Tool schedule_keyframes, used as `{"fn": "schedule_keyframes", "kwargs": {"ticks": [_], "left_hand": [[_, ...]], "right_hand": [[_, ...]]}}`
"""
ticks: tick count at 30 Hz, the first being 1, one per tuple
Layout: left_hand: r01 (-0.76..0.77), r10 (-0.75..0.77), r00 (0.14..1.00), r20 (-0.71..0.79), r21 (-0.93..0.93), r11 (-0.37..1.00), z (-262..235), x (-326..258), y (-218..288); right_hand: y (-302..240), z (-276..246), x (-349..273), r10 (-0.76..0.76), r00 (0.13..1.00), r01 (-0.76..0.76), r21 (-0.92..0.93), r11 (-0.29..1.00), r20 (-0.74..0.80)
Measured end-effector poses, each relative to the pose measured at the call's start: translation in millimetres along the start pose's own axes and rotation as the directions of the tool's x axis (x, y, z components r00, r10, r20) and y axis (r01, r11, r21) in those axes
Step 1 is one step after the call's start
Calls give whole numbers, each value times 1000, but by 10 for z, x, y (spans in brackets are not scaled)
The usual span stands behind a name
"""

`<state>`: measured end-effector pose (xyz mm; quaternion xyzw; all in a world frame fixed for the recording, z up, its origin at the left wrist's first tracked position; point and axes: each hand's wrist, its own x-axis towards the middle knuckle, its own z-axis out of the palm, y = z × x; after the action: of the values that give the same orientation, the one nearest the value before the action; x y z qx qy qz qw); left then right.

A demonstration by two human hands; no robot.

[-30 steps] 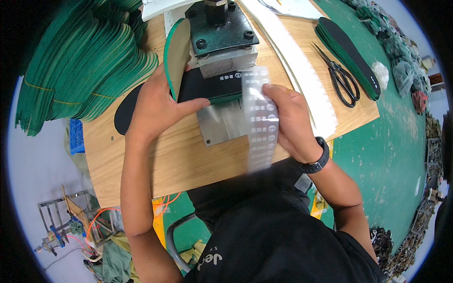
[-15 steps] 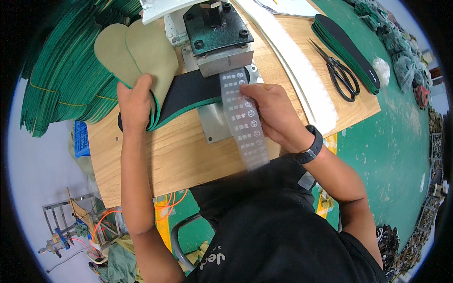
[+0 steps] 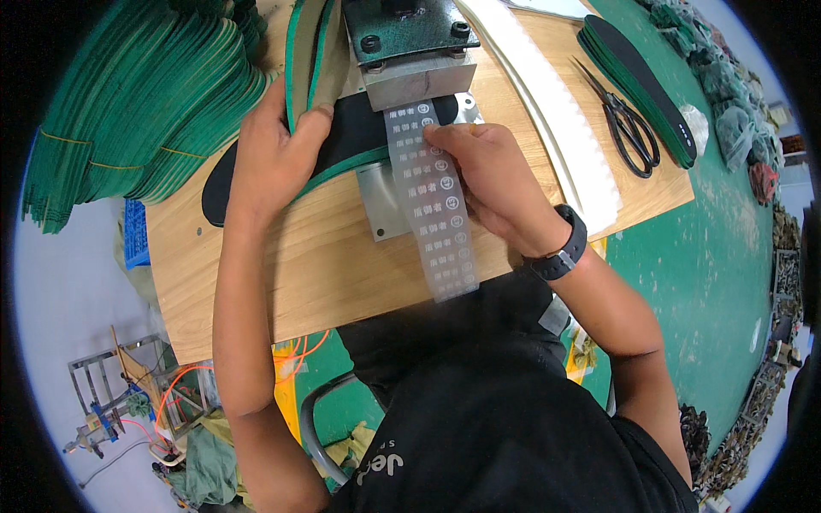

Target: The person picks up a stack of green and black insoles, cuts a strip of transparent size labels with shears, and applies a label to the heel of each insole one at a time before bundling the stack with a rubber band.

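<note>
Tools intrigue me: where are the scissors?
Head view, right side: the scissors lie on the table between the white strips and the green-edged insoles.

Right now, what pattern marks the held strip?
The translucent strip bears rows of white print; head view.

The raised insoles (image 3: pixel 301 68) above the left hand (image 3: pixel 278 158) run off the upper edge and hide some fingers. Beyond the right hand (image 3: pixel 492 171), the press (image 3: pixel 419 38) is cut off; alongside, a translucent strip (image 3: pixel 434 205) covers part of the black insole (image 3: pixel 359 132).
</note>
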<state>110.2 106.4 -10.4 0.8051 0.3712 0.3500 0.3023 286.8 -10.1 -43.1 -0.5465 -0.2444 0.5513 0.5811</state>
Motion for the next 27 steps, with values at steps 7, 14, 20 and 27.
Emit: {"fn": "schedule_keyframes", "kwargs": {"ticks": [7, 14, 20, 27], "left_hand": [[-6, 5, 1000, 16, 26, 1000, -20, -20, 11], [-75, 70, 995, 76, 55, 996, -5, -23, -62], [-38, 30, 995, 93, 80, 996, 0, -41, -16], [-64, 43, 991, 127, 162, 985, 24, -46, 32]], "right_hand": [[-42, 33, -38, 7, 1000, -6, 22, 1000, -27], [-30, 11, -12, 10, 1000, -9, 32, 999, -26], [-77, 61, -39, 18, 1000, -19, 87, 996, 6], [-50, 46, -16, -2, 1000, 1, 39, 999, 29]]}}
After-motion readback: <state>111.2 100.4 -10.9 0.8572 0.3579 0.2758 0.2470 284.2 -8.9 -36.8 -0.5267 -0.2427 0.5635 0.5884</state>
